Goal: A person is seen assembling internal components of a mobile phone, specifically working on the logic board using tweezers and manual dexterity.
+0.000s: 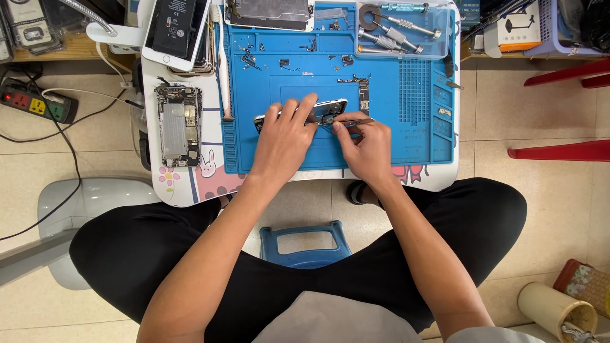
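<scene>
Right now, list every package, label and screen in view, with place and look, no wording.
Phone battery: top left, black rectangle with pale label, inside a white phone.
Carton: top right, white with orange base, dark symbol.
Packets: top-left corner, clear with dark contents.

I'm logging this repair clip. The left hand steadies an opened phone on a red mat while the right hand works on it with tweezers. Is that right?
Not quite: the mat is blue, not red, as the head view shows. The rest holds: the left hand steadies the opened phone on it while the right hand works on it with tweezers.
</scene>
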